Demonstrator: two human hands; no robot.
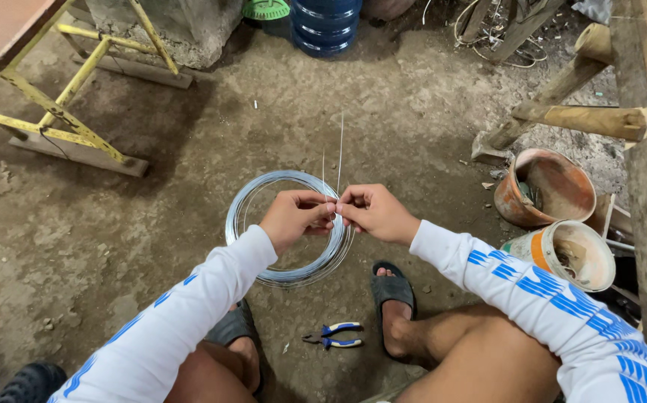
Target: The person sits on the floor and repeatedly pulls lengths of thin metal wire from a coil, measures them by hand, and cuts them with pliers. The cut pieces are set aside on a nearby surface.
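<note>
Both the left hand (293,216) and right hand (374,213) meet, fingers (328,209) pinched narrow on 2 thin wire ends (339,149) that rise straight away from them; the wire coil (287,275) seems to lie just beneath on the dirt floor (151,224).

The wire coil (290,227) lies on the floor (413,119); pliers (333,336) lie between the feet; two buckets (555,216) sit right; a water jug (325,24) stands behind.
</note>
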